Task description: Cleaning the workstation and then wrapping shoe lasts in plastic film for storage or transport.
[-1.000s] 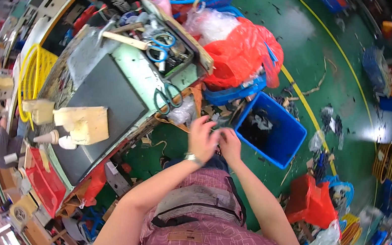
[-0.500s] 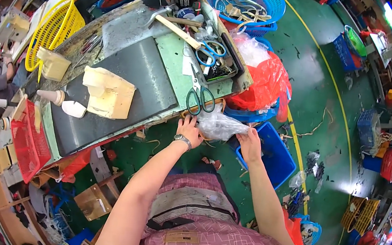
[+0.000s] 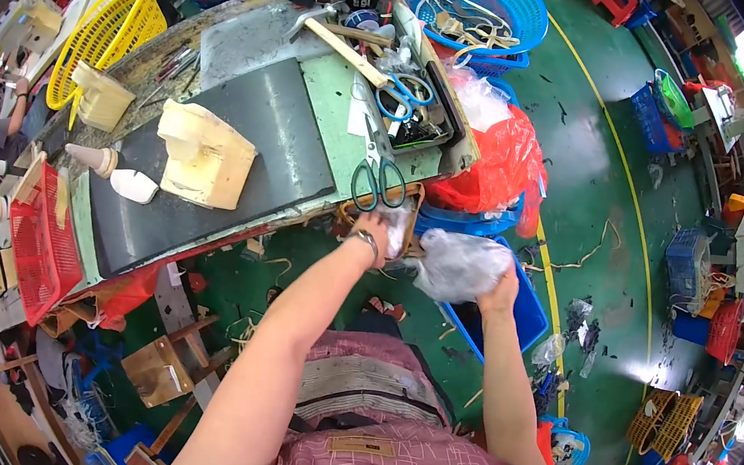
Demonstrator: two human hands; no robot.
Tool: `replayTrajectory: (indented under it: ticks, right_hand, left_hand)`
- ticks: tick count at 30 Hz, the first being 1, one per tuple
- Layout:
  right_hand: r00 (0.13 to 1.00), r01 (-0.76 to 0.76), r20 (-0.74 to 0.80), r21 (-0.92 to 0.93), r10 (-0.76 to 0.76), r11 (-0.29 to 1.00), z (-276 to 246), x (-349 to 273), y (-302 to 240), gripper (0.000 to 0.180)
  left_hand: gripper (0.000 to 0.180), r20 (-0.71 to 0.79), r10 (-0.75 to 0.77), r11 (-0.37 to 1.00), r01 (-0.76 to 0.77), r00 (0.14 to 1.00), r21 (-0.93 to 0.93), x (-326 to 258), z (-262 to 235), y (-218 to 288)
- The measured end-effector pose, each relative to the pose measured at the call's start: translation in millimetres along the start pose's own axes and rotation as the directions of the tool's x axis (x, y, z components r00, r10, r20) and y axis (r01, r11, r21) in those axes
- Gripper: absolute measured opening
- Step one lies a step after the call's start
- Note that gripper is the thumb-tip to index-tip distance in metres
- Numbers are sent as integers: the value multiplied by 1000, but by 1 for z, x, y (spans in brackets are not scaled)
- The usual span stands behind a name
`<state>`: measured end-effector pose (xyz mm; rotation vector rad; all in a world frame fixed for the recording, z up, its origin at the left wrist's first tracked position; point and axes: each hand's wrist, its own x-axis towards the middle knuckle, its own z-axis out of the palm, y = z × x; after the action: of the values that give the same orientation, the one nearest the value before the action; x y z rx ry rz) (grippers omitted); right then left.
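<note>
My right hand [image 3: 502, 291] grips a crumpled clear plastic bag [image 3: 458, 266] by its right side, holding it out over the blue bin [image 3: 526, 323]. At the table's near edge, my left hand [image 3: 374, 231] reaches into a small open drawer [image 3: 411, 202]. Whitish plastic [image 3: 398, 229] shows beside its fingers, which are partly hidden. Just above that hand lie scissors with dark green handles [image 3: 378, 179], their grips reaching the table edge. Further back on the table are blue-handled scissors [image 3: 402, 97] and a hammer with a pale wooden handle [image 3: 348, 51].
On the black mat [image 3: 290, 135] stands a cream foam-like block [image 3: 209, 157], with a white oval piece [image 3: 133, 186] beside it. Red plastic bags [image 3: 500, 170] bulge right of the table. A red basket [image 3: 46, 249] hangs near the left corner; a yellow basket [image 3: 107, 34] stands behind.
The plastic bag has moved right and down with my right hand, away from the drawer, and looks fuller. My left hand has stayed at the drawer, shifting slightly right.
</note>
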<state>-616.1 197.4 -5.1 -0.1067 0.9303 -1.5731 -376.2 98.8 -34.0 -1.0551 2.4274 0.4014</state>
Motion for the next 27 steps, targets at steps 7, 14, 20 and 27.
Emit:
replayTrajectory:
  ticks: [7,14,20,27]
  right_hand:
    - [817,532,526,-846,235,41,-3,-20,29,10]
    - [704,710,632,-640,324,-293,84,60,137,21]
    - [775,480,401,-876,488,-42,83,123,163,33]
    - [504,821,836,-385,217,-422,78,34,122,17]
  left_hand:
    - [40,95,20,981,-1,995,-193,-5,-22,-12]
    - [15,-344,115,923,-228,932,-310,-102,-17,-20]
    - [18,-248,33,839,-161,968,-519,-179,19,-8]
    - [19,-385,-132,642,-217,913,-735,-170,18,-4]
